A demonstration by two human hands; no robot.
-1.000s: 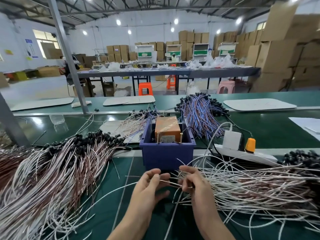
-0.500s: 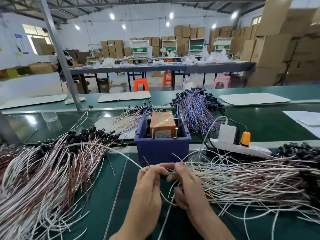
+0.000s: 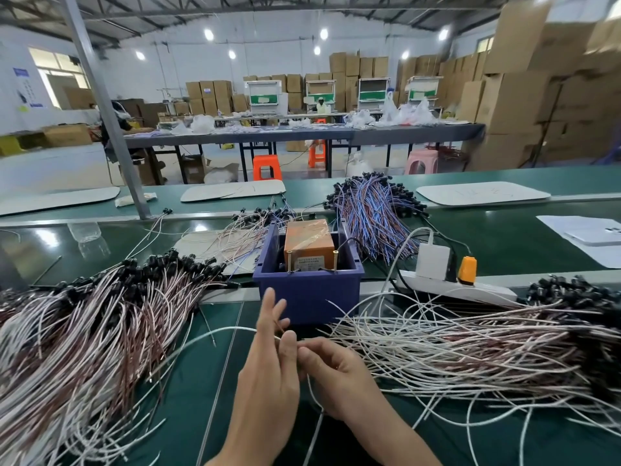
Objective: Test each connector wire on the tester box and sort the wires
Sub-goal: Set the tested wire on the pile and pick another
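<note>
An orange tester box (image 3: 308, 245) with two brass pins stands inside a blue bin (image 3: 309, 290) in the middle of the green bench. Just in front of the bin, my left hand (image 3: 268, 375) pinches a white connector wire (image 3: 215, 334) between thumb and forefinger, the other fingers raised toward the bin. My right hand (image 3: 336, 378) touches it fingertip to fingertip and pinches the same wire, whose tail drops below the hands. A big pile of pink and white wires (image 3: 84, 331) lies to the left. A second pile of white wires (image 3: 470, 348) spreads to the right.
A white power strip (image 3: 453, 285) with a white adapter and an orange plug lies right of the bin. Blue and red wires (image 3: 373, 210) are heaped behind it, and a small bunch (image 3: 248, 230) rests on a card. A grey post (image 3: 111, 129) rises at the back left.
Both hands have drawn back a little from the bin toward me. The left hand's fingers have lifted, and the white wire now arcs out to the left.
</note>
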